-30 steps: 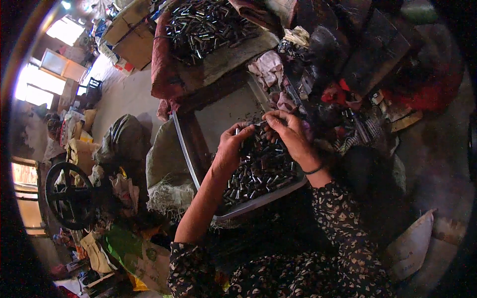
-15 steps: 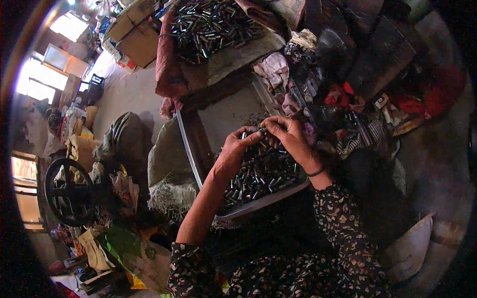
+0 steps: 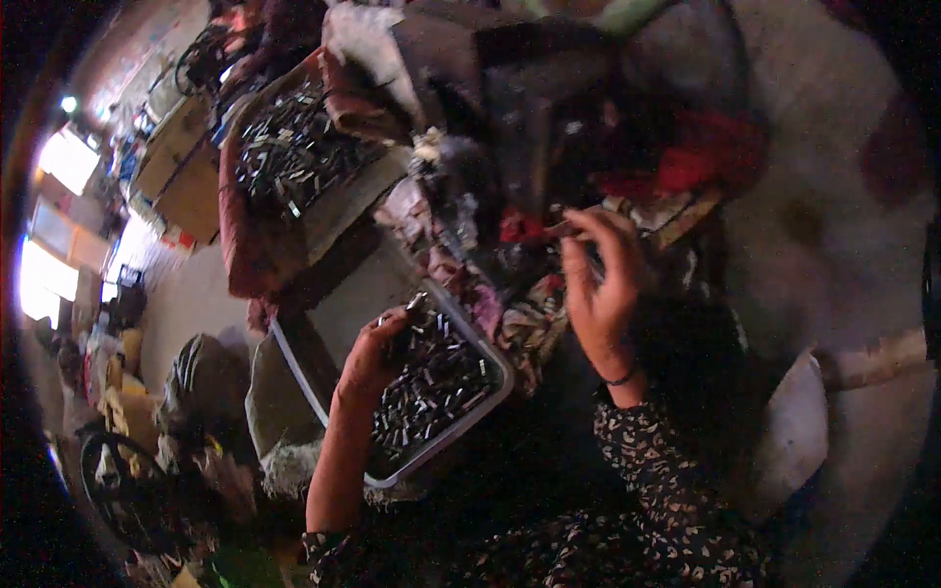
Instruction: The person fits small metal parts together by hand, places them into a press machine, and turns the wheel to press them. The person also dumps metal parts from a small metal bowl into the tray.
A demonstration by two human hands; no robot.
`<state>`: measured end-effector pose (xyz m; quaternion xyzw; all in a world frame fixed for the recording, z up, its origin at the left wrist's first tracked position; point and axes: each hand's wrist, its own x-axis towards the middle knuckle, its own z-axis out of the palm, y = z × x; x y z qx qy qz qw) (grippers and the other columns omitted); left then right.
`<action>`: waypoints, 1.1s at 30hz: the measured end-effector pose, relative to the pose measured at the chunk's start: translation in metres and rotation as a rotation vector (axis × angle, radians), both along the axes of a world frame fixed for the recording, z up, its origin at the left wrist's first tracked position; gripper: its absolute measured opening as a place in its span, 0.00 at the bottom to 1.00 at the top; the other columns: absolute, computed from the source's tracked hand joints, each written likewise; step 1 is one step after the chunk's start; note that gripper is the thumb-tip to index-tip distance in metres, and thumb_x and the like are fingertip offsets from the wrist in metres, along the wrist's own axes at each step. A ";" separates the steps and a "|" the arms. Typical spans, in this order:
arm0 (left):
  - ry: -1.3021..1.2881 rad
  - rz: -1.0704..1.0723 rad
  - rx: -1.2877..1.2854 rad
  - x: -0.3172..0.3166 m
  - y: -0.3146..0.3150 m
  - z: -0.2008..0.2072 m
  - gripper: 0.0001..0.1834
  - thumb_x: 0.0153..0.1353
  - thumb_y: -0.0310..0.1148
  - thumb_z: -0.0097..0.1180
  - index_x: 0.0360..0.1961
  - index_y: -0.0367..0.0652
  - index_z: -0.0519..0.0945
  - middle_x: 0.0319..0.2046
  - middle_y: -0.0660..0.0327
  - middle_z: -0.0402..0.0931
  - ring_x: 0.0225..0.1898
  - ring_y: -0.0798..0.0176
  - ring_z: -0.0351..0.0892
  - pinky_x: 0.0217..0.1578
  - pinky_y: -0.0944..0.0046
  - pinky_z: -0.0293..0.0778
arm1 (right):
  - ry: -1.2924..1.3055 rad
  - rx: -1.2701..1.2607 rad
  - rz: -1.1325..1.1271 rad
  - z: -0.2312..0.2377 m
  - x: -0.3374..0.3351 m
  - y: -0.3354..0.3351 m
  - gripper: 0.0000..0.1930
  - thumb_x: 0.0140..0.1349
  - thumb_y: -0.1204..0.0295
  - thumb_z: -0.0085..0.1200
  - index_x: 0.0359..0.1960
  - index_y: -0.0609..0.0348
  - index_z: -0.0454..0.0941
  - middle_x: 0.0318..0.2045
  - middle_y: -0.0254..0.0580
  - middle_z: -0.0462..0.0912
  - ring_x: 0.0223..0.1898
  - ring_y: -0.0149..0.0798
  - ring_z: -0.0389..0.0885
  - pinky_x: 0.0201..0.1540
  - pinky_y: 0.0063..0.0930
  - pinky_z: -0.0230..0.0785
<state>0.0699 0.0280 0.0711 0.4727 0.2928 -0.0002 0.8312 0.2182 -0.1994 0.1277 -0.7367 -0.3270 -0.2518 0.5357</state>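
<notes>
My left hand (image 3: 374, 351) is closed above the near part of a clear-rimmed plastic tray (image 3: 498, 377). A small shiny metal tube (image 3: 418, 302) sticks out from its fingertips. Under and beside that hand lie many small dark and silvery metal tubes (image 3: 431, 392), heaped in the tray. My right hand (image 3: 603, 284) is raised to the right of the tray, over dark cloths, its thumb and forefinger drawn together. Whatever sits between those fingertips is too small and blurred to name.
Beyond the tray stands a reddish cloth-lined container (image 3: 245, 245) heaped with similar metal pieces. Crumpled rags (image 3: 534, 318) line the tray's right side, with red cloth (image 3: 686, 162) farther off. A cardboard box (image 3: 181, 176), a sack (image 3: 206, 377) and a dark handwheel (image 3: 108, 480) are at left.
My hands were together over the tray; now the right has moved away to the right. My left hand still holds a metal tube. The whole view has swung rightward.
</notes>
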 end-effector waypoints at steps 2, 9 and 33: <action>-0.043 -0.030 0.008 0.012 -0.008 0.002 0.11 0.57 0.35 0.45 0.36 0.39 0.73 0.26 0.66 0.73 0.26 0.71 0.72 0.28 0.71 0.70 | -0.176 -0.032 -0.250 0.012 0.018 -0.030 0.14 0.53 0.73 0.52 0.42 0.60 0.70 0.41 0.46 0.72 0.46 0.47 0.68 0.50 0.36 0.59; -0.011 -0.100 0.066 0.065 -0.020 -0.005 0.11 0.56 0.35 0.49 0.32 0.38 0.75 0.25 0.62 0.74 0.24 0.69 0.72 0.25 0.71 0.68 | -0.304 0.331 -0.443 0.050 0.089 -0.075 0.25 0.53 0.70 0.55 0.51 0.64 0.61 0.51 0.46 0.65 0.53 0.41 0.62 0.57 0.34 0.51; 0.027 -0.251 0.775 0.121 0.013 -0.023 0.12 0.54 0.29 0.50 0.37 0.34 0.75 0.28 0.62 0.76 0.28 0.69 0.73 0.30 0.71 0.70 | 0.239 -0.242 -0.351 0.128 0.158 -0.067 0.27 0.45 0.62 0.61 0.44 0.68 0.69 0.41 0.50 0.76 0.40 0.44 0.76 0.46 0.31 0.65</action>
